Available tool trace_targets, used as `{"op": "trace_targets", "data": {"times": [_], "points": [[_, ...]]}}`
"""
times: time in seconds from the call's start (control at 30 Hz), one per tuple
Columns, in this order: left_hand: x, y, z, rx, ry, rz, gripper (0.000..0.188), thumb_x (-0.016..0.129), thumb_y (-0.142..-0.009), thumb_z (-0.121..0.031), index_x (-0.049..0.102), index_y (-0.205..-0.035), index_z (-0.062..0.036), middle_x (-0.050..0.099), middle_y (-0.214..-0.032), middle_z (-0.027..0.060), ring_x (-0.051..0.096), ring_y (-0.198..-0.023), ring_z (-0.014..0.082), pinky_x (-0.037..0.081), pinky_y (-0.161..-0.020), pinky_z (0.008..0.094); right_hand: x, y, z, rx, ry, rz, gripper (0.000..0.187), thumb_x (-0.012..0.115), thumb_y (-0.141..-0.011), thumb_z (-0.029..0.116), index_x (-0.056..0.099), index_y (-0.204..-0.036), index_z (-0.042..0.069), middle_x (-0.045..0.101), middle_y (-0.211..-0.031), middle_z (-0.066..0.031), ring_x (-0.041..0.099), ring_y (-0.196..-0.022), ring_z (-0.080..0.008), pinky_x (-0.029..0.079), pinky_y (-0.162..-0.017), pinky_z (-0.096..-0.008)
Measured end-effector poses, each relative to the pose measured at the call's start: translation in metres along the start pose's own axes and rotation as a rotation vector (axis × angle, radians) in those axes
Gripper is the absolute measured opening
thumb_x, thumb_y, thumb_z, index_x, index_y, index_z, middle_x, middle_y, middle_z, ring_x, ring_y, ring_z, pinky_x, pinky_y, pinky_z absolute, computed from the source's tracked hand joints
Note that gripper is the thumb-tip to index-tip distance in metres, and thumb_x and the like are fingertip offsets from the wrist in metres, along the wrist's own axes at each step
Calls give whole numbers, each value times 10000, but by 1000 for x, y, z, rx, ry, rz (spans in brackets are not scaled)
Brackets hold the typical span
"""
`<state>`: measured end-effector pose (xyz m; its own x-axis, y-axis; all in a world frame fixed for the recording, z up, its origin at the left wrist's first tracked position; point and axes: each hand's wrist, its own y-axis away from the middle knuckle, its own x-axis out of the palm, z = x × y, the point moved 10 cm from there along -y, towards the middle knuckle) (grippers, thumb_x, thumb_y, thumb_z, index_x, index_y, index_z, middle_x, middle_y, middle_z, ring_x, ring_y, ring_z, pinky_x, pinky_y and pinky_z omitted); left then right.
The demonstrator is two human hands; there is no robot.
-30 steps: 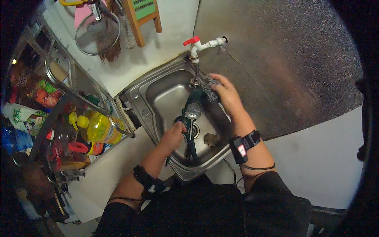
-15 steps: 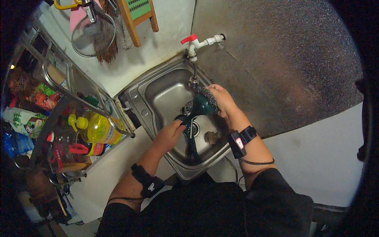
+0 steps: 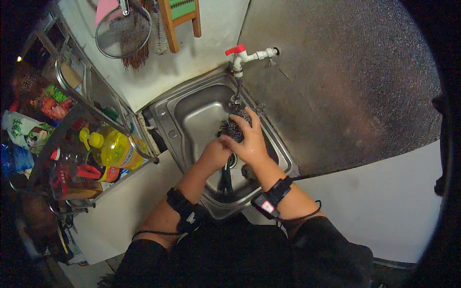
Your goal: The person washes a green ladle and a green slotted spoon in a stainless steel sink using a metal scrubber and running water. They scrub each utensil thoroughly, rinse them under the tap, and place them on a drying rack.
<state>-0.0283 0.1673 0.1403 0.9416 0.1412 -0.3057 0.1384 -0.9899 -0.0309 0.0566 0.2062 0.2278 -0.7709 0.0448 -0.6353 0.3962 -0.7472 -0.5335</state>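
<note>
Inside the metal sink, over its basin, two bare hands work close together, their edges meeting near the middle. The right hand is cupped about a dark, coarse-looking scrubber, the fingers spread and bent over its far side and the thumb on the near side, reaching toward the other hand. The left hand is curled inward, its fingertips turned out of sight, so I cannot tell what it grips. The scrubber sits just beyond the left hand, on the side toward the tap, which is pale with a red lever. Below the hands, dark slender pieces lie in the near part of the basin, beside the drain; a brownish lump shows partly behind the right forearm. Each forearm wears a black strap, the left one and the right one alike near the wrist. To the left, a rack holds a bottle of yellow liquid among packages, and a round mesh strainer hangs against the wall beside a wooden frame with a green panel.
</note>
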Motion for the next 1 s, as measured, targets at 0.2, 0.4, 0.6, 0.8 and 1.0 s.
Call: {"op": "trace_targets", "data": {"times": [0.2,0.4,0.6,0.8,1.0], "points": [[15,5,-15,75,-182,160,237,465,-822,-210,519,-926,-5,569,-779,200,530,-762,384,415,-677,404,21,-19,-48,309,-77,195,322,582,-738,295,602,-956,59,562,-954,-139,543,-882,-303,430,-761,-349],[15,6,-13,59,-50,133,227,475,-816,-210,504,-867,10,541,-762,226,522,-746,384,407,-651,402,21,-14,-23,79,-229,152,227,559,-725,138,601,-932,54,574,-917,-147,527,-898,-291,426,-753,-351],[17,14,-12,34,-101,144,239,493,-806,-221,481,-796,17,525,-741,221,515,-704,374,394,-612,397,35,1,-40,199,-56,308,181,567,-732,172,612,-848,41,583,-850,-145,554,-839,-300,437,-725,-348],[16,13,-18,41,-206,151,238,507,-797,-224,489,-785,13,524,-728,223,512,-697,380,393,-605,407,32,-10,-74,370,-240,241,216,558,-757,203,584,-828,0,568,-811,-165,544,-780,-310,427,-662,-350],[9,13,-14,65,-197,83,256,522,-795,-245,511,-837,8,548,-741,194,537,-695,335,408,-614,388,19,12,-3,-63,1,172,246,618,-669,167,585,-867,25,560,-924,-157,532,-872,-313,430,-770,-345]]}}
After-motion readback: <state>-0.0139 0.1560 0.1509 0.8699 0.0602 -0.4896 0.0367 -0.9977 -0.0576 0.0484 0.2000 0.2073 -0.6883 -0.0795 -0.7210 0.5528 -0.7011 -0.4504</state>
